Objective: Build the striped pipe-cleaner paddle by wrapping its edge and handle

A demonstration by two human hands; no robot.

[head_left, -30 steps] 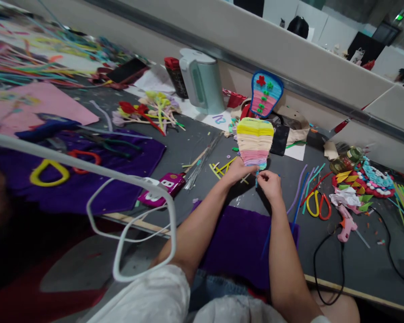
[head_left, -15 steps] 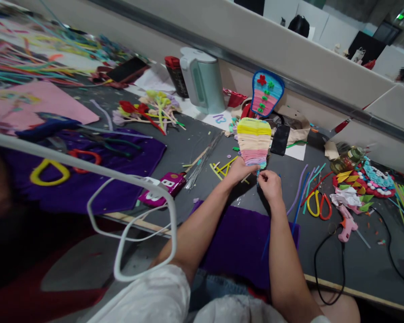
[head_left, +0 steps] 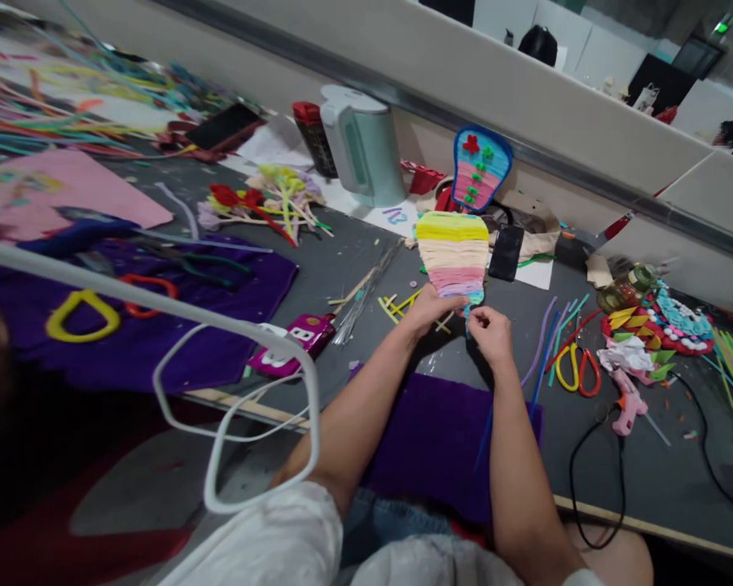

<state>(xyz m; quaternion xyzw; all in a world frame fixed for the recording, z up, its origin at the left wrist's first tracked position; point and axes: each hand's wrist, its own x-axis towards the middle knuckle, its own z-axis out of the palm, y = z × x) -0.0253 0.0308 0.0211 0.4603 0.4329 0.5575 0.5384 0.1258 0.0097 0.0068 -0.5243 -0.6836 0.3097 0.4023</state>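
Observation:
My left hand (head_left: 428, 312) is closed on the narrow lower end of a fan-shaped panel (head_left: 453, 251) wound with pipe cleaners in yellow, cream, pink, lilac and blue bands. The panel's wide yellow end points away from me. Beside it, my right hand (head_left: 492, 332) pinches a short blue pipe cleaner (head_left: 467, 312) at the panel's bottom tip; the fingertips partly hide it. Behind the panel stands a similar shape (head_left: 481, 167) with a blue rim, a red flower and green bows. Cut yellow pipe-cleaner pieces (head_left: 397, 306) lie by my left wrist.
Right of my arms lie scissors (head_left: 577, 370), a pink glue gun (head_left: 629, 407) with a black cord, and loose pipe cleaners (head_left: 546, 342). A kettle (head_left: 372, 150) stands at the back. A white looped frame (head_left: 262, 334) crosses the left foreground; purple cloth (head_left: 431, 439) covers the near edge.
The panel has turned slightly to face me more and its wide end has shifted left. Both hands keep their hold at the narrow end.

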